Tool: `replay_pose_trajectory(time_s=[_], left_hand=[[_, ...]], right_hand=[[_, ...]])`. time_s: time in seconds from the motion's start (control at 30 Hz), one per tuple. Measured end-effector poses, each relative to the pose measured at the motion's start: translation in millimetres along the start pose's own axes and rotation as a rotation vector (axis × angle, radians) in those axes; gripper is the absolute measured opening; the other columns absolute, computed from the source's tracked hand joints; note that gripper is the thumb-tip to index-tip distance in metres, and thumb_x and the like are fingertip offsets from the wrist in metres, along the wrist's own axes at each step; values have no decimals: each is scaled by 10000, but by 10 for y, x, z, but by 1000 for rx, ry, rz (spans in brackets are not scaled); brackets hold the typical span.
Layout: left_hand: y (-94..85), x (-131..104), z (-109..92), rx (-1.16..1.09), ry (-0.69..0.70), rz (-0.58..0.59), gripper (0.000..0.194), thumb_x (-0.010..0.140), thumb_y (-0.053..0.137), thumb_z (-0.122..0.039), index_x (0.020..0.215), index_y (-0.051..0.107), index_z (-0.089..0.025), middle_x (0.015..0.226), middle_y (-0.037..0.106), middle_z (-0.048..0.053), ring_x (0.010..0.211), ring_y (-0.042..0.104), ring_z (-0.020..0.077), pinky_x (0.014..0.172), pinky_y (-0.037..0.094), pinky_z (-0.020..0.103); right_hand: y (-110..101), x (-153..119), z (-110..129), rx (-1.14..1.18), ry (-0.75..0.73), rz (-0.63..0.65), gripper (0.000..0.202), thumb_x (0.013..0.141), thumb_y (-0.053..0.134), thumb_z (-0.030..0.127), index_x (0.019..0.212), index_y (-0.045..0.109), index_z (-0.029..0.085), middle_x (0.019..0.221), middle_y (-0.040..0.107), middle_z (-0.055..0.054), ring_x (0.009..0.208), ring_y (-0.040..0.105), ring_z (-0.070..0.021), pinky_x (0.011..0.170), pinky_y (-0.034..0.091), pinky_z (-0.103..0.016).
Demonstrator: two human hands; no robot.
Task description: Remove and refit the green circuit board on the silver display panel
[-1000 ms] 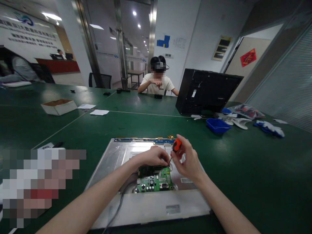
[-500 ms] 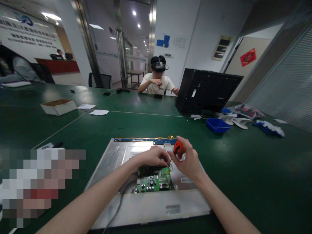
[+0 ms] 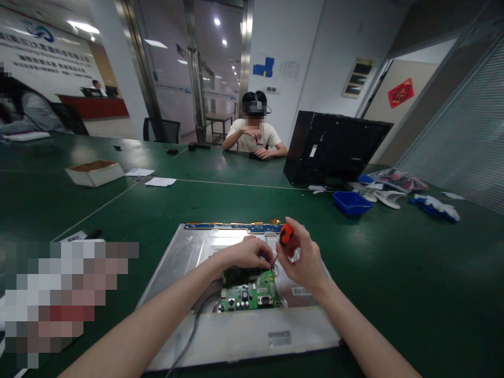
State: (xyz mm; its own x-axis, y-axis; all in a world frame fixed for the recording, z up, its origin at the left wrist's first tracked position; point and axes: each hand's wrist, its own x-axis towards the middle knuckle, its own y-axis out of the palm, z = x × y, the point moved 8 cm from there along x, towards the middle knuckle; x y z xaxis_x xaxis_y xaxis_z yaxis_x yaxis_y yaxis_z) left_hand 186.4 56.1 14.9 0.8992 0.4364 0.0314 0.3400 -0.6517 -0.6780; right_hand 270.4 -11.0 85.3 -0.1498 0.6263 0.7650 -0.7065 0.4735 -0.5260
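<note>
A silver display panel (image 3: 179, 262) lies flat on the green table, with a green circuit board (image 3: 252, 294) on its middle. My right hand (image 3: 301, 257) is closed on a screwdriver with an orange and black handle (image 3: 286, 234); its shaft slants down to the board's top right corner. Beside the tip, my left hand (image 3: 254, 253) rests over the board's upper edge with its fingertips pressed together; what they hold, if anything, is too small to make out. A grey cable (image 3: 195, 328) runs from the board's left side toward me.
Beyond the panel, a black monitor (image 3: 338, 149) stands at the right near a blue tray (image 3: 352, 203) and gloves (image 3: 435, 206). An open box (image 3: 95, 173) and papers (image 3: 160, 181) lie at the left. A person (image 3: 255, 131) sits across the table (image 3: 220, 197).
The screwdriver handle has turned and shifted slightly in my right hand. My left hand has barely moved. Across the table, the person's hand has come down onto the tabletop near a small black object.
</note>
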Motion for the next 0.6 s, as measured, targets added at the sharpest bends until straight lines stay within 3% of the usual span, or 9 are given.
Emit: replay_pose_trajectory(time_s=[0.3,0.47,0.6], left_hand=[[-2,5,34,3,-14,-3,143,718,651,-122,829,729,-166,704,648,-28,648,544,114,631,384,196],[-6,-3,0,-15,-2,0,138,734,645,-117,836,726,-163,723,647,-24,664,547,112,646,386,196],[-1,-1,5,9,7,4,137,734,651,-106,837,723,-160,735,657,-22,679,555,116,674,389,205]], right_hand=[[-26,14,38,-39,-20,-31,583,819,612,235,1340,351,229,630,524,62,450,491,-97,431,408,-210],[11,4,38,52,0,51,663,810,560,170,1402,266,213,738,605,4,510,533,-118,474,455,-244],[12,-6,14,51,17,37,690,782,567,153,1401,270,217,744,607,6,504,531,-114,470,456,-241]])
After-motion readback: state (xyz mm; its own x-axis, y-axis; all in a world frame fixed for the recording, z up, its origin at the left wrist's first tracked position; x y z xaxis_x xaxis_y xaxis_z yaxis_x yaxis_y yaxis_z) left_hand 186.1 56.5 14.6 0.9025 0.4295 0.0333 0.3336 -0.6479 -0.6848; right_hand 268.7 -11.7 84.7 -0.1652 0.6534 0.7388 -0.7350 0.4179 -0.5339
